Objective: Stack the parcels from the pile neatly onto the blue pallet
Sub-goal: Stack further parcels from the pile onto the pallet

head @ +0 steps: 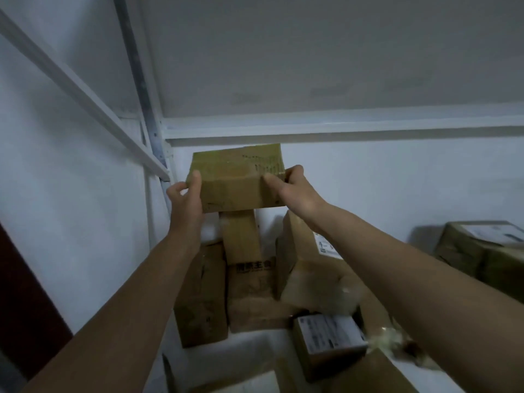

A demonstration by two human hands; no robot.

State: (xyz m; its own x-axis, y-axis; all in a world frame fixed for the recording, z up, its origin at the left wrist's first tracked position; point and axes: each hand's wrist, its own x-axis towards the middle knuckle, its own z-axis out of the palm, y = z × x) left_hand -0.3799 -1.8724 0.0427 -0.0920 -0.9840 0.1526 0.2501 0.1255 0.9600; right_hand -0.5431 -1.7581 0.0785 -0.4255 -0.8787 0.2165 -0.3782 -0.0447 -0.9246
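I hold a flat brown cardboard parcel at arm's length, with tape and a barcode on its top. My left hand grips its left end and my right hand grips its right end. It rests on, or hovers just above, a tall narrow box at the top of the parcel pile; I cannot tell whether they touch. More brown parcels lie jumbled below. The blue pallet is not in view.
A white metal rack frame crosses just above the held parcel, with an upright post at the left. White wall lies behind. A labelled small box sits low in front, and another carton at the right.
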